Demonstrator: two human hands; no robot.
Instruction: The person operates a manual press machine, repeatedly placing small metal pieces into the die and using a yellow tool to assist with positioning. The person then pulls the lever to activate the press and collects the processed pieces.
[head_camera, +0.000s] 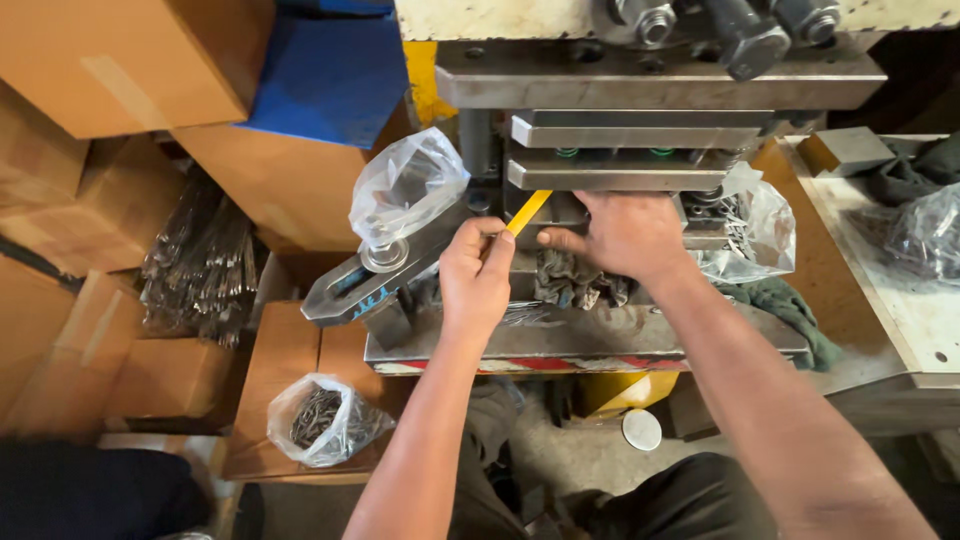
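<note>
Stick in your left hand (476, 268), pointing up-right into the press (640, 130) at frame centre.

Your left hand is pinched shut on the yellow stick (527, 211); its long axis runs from your fingertips diagonally up-right, tip ending just under the lower die plate (615, 173). Your right hand (625, 232) lies palm-down just right of the stick, fingers spread flat into the die gap, touching the rag (575, 280) below it; can't tell if it holds anything. Left is nearer the stick, right is nearer the gap. Room is tight: plates above, clamp (372, 282) and plastic bag (408, 185) close on the left, another bag (760, 235) on the right. Open room only toward you, lower centre, over the base plate (600, 335) edge.
</note>
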